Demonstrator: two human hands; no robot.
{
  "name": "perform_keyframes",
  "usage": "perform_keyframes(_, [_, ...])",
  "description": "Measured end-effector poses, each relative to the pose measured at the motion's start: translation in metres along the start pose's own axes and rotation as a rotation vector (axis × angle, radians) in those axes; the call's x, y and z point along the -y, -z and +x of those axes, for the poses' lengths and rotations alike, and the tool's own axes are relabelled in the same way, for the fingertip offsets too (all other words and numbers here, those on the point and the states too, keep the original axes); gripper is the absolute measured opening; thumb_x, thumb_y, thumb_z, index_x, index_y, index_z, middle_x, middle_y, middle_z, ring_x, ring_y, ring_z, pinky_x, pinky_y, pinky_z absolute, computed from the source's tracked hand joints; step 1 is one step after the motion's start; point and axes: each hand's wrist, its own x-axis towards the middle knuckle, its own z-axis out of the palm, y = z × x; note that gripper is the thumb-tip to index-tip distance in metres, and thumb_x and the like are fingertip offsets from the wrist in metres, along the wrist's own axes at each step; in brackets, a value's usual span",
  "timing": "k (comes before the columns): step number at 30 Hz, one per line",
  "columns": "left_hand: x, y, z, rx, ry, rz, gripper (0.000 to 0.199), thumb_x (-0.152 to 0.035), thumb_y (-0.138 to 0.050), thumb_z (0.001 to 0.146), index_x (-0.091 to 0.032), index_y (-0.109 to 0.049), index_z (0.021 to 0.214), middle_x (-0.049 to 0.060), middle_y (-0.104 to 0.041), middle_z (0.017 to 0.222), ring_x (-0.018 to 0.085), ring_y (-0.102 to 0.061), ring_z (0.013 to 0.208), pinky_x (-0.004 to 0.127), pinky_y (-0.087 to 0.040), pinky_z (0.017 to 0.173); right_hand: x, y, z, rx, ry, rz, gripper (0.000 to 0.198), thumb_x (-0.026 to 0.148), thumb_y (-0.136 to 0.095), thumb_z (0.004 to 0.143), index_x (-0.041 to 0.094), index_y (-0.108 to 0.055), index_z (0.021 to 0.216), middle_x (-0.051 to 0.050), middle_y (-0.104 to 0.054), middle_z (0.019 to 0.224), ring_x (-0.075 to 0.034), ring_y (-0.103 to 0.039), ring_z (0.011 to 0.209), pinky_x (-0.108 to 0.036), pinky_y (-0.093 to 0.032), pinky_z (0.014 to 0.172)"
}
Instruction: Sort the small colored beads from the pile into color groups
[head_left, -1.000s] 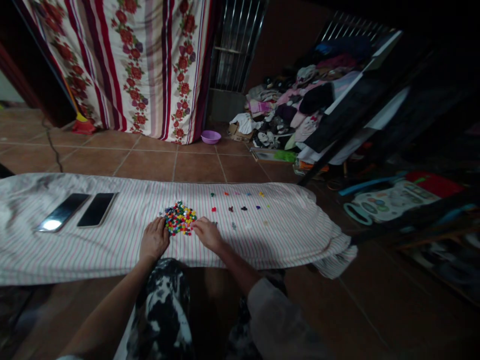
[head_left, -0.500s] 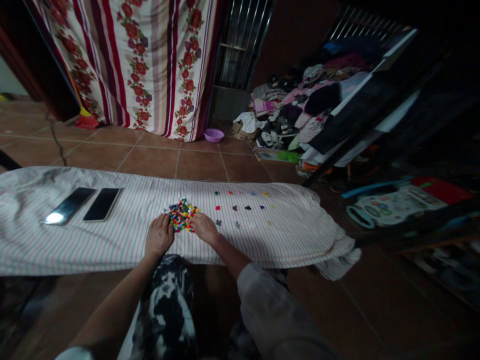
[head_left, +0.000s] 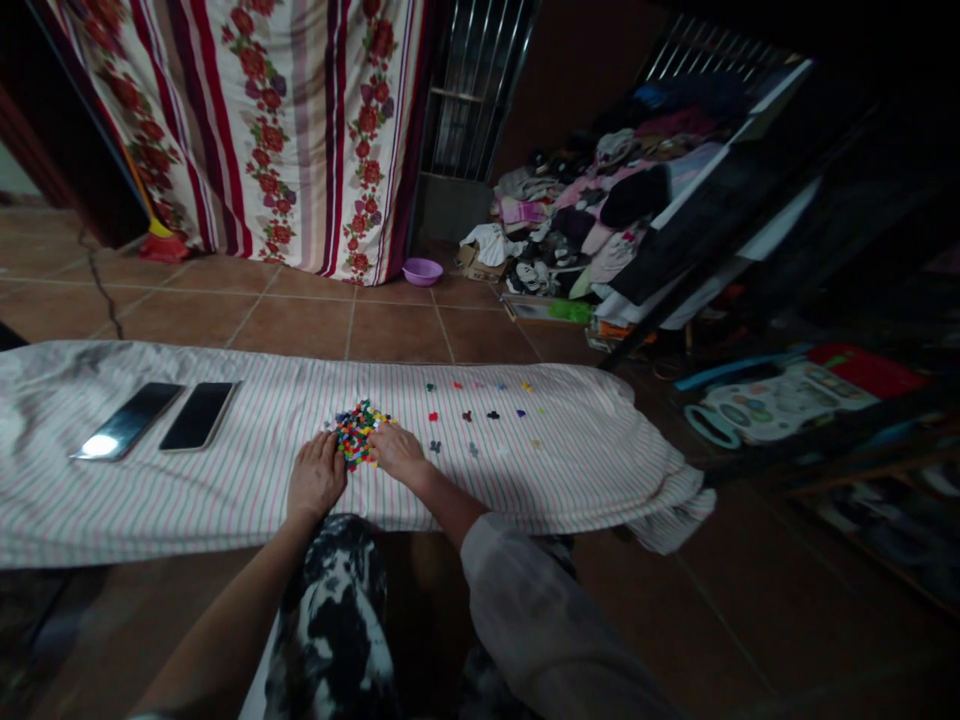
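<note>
A pile of small multicoloured pieces (head_left: 352, 428) lies on a striped cloth (head_left: 247, 480). My left hand (head_left: 317, 475) rests flat at the pile's left edge, fingers extended. From the right, my right hand (head_left: 397, 450) reaches onto the pile with its fingers bent and close together; the fingertips are partly hidden, and anything between them is too small to make out. Right of the pile, little single-colour groups are laid out in rows, among them a red group (head_left: 433, 417), a black group (head_left: 493, 415), a yellow group (head_left: 527, 387) and a grey group (head_left: 435, 447).
Two phones, a larger phone (head_left: 131, 420) and a smaller phone (head_left: 198, 416), lie at the left on the cloth. Beyond are a floral curtain (head_left: 307, 130), a purple basin (head_left: 423, 271), a broom (head_left: 161, 240) and a clothes heap (head_left: 577, 215). A toy panel (head_left: 780, 405) stands at right.
My right hand has shifted slightly left over the pile. My left hand stays beside it. The whole view has moved a little.
</note>
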Motion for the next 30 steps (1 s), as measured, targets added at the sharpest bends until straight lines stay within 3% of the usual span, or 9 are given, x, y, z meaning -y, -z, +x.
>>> perform_keyframes(6, [0.001, 0.001, 0.000, -0.027, -0.022, 0.003, 0.040, -0.025, -0.033, 0.094, -0.008, -0.058, 0.120, 0.020, -0.064, 0.124, 0.029, -0.054, 0.124, 0.046, -0.042, 0.105, -0.005, -0.003, -0.001, -0.096, -0.025, 0.163, 0.018, 0.024, -0.051, 0.094, 0.021, -0.068, 0.096, -0.006, -0.068, 0.104, -0.019, -0.061, 0.101, -0.029, -0.046, 0.088])
perform_keyframes(12, [0.003, 0.000, -0.001, -0.008, -0.047, 0.002, 0.039, -0.024, -0.033, 0.091, -0.011, -0.061, 0.115, 0.021, -0.063, 0.124, 0.031, -0.054, 0.124, 0.051, -0.042, 0.104, -0.018, -0.002, -0.007, -0.294, -0.076, 0.601, 0.002, 0.022, -0.061, 0.085, 0.020, -0.062, 0.085, 0.002, -0.066, 0.081, -0.012, -0.061, 0.074, -0.021, -0.045, 0.068])
perform_keyframes(16, [0.005, -0.002, -0.002, -0.011, -0.061, 0.037, 0.039, -0.026, -0.032, 0.091, -0.010, -0.061, 0.113, 0.021, -0.064, 0.123, 0.032, -0.054, 0.123, 0.050, -0.042, 0.104, -0.044, -0.005, -0.014, -0.414, -0.185, 0.853, 0.005, 0.020, -0.062, 0.078, 0.021, -0.059, 0.081, 0.005, -0.062, 0.071, -0.011, -0.060, 0.066, -0.020, -0.045, 0.063])
perform_keyframes(21, [0.007, -0.001, -0.002, -0.042, -0.093, 0.086, 0.037, -0.025, -0.033, 0.091, -0.011, -0.060, 0.113, 0.020, -0.064, 0.122, 0.030, -0.056, 0.122, 0.047, -0.044, 0.103, -0.112, -0.008, -0.040, -0.597, -0.362, 0.915, 0.015, 0.024, -0.055, 0.078, 0.022, -0.064, 0.090, 0.003, -0.065, 0.074, -0.013, -0.062, 0.068, -0.023, -0.049, 0.066])
perform_keyframes(26, [0.011, 0.002, -0.002, -0.041, -0.230, 0.172, 0.030, -0.022, -0.035, 0.089, -0.015, -0.063, 0.097, 0.018, -0.066, 0.119, 0.030, -0.058, 0.119, 0.048, -0.047, 0.100, -0.202, -0.005, -0.087, -0.798, -0.595, 0.742, 0.025, 0.032, -0.051, 0.081, 0.022, -0.071, 0.091, -0.003, -0.072, 0.087, -0.016, -0.065, 0.080, -0.027, -0.051, 0.076])
perform_keyframes(30, [0.014, 0.002, -0.002, -0.052, -0.266, 0.179, 0.030, -0.021, -0.036, 0.089, -0.014, -0.063, 0.098, 0.019, -0.066, 0.118, 0.031, -0.059, 0.118, 0.049, -0.049, 0.097, -0.266, -0.004, -0.124, -0.830, -0.842, 0.600, 0.027, 0.031, -0.052, 0.077, 0.021, -0.074, 0.088, -0.005, -0.074, 0.084, -0.018, -0.065, 0.080, -0.027, -0.051, 0.077])
